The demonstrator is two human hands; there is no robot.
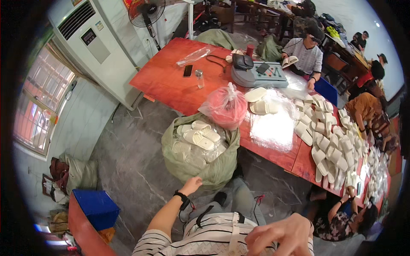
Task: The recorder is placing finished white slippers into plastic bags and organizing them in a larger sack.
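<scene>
A large green woven sack stands open on the floor in front of me, beside the table. Cream slide slippers lie inside it, some wrapped in clear plastic. My left hand, with a black band on its wrist, is at the sack's near edge, fingers curled in and nothing visible in them. Close to the camera at lower right, my right hand hovers before my striped shirt, fingers bent and apart, with nothing seen in it. A pink-filled clear bag, tied at the top, sits on the table edge above the sack.
The red table holds a grey machine, a phone, a glass jar, clear plastic bags and a slipper pile. Several people sit along it. A blue box stands at lower left.
</scene>
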